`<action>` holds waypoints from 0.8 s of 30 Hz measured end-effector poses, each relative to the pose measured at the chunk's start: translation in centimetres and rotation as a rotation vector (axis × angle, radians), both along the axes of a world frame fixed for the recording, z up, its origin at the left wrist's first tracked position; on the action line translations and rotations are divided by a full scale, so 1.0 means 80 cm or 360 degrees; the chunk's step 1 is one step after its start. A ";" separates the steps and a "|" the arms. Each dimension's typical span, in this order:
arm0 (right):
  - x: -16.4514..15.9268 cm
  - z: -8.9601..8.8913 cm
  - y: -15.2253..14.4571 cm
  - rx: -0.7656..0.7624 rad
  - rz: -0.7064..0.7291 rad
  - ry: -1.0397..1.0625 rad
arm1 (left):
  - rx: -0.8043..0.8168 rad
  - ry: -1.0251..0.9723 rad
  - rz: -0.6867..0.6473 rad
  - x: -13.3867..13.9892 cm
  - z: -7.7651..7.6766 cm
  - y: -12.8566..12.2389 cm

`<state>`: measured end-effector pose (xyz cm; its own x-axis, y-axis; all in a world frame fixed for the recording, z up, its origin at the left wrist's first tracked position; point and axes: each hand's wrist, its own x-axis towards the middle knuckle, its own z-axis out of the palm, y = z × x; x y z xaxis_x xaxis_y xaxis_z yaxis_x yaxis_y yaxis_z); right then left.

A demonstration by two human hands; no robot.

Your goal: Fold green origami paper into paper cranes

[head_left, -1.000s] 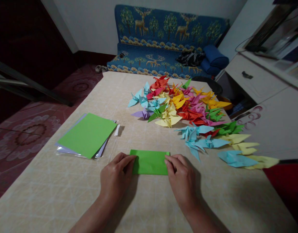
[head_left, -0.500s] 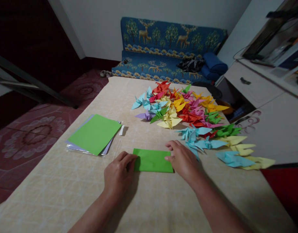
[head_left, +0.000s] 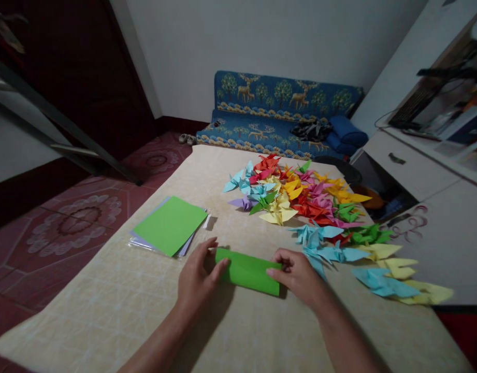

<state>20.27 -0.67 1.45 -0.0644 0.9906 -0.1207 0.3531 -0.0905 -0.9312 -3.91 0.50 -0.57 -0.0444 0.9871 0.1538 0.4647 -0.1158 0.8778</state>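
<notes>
A green sheet of origami paper, folded into a long rectangle, is in front of me, slightly tilted. At its left end is my left hand, thumb on the near face and fingers curving round the far side. My right hand pinches the right end between thumb and curled fingers. Left of my hands lies a stack of paper squares with a green sheet on top and lilac sheets beneath, over a clear plastic wrapper. Many folded paper cranes in several colours are heaped beyond my right hand.
The cloth-covered table carries everything. Light blue and yellow cranes trail along its right side. A blue patterned sofa stands past the far edge, a white cabinet to the right, and a metal ladder-like frame at left.
The view has tipped up and shifted, so everything sits lower and further right. The folded green paper is now tilted, and my left thumb has come onto its near face.
</notes>
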 end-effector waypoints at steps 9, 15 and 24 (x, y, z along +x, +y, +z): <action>-0.028 -0.021 -0.018 0.0340 -0.0387 0.0405 | -0.0382 -0.1052 0.0110 0.028 0.026 0.024; -0.028 -0.025 -0.020 0.0242 -0.0556 0.0540 | -0.0186 -0.1177 0.0022 0.033 0.029 0.012; -0.023 -0.021 -0.022 0.0292 -0.0592 0.0440 | -0.0140 -0.1095 -0.0038 0.028 0.017 0.015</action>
